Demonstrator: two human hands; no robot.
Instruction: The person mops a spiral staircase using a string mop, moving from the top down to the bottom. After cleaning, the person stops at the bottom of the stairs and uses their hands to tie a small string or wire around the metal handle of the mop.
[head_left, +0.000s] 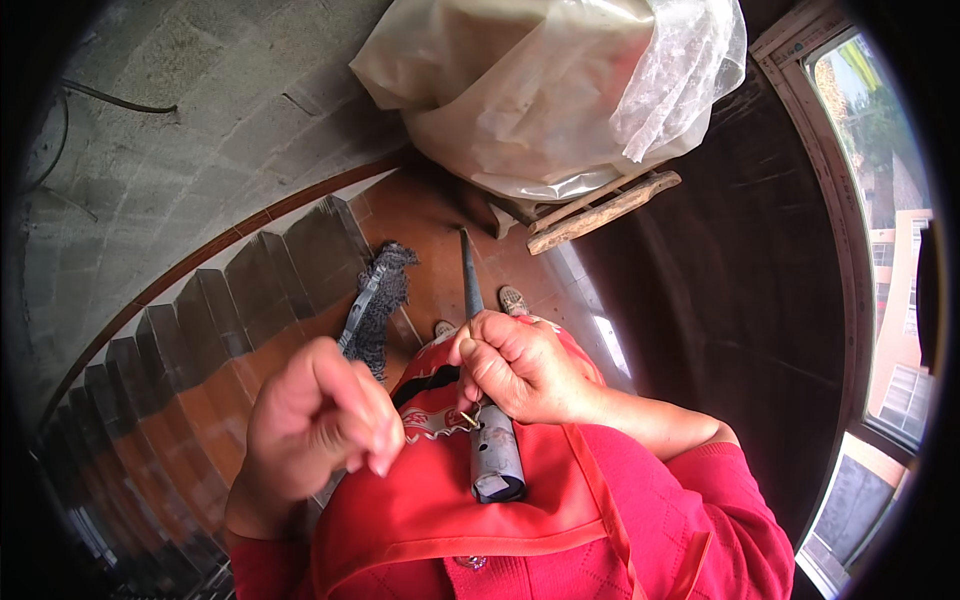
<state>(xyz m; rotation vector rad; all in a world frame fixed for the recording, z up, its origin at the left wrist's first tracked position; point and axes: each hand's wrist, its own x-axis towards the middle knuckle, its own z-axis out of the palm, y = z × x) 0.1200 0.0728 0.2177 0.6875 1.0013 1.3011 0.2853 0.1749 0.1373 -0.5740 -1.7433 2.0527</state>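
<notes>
A grey metal pole (496, 454) rests lengthwise against my red apron (420, 517), its far end reaching down to the floor. My right hand (517, 367) is closed around it, thumb on top. The near end of the pole has dark holes in its side and a dark, partly covered opening. A brass-coloured screw (469, 418) sticks out at the pole's side, just below my right fingers. From there a crinkled thin wire (439, 435) runs left to the fingertips of my left hand (322, 420), which appear to pinch its end. That hand is slightly blurred.
A grey shaggy mop head (384, 311) with a pale strip lies on the reddish tiled floor (431, 225). Ahead stands a bulky load under translucent plastic sheeting (510, 97), above a worn wooden frame (600, 214). A block wall (210, 127) is at left, a window (885, 187) at right.
</notes>
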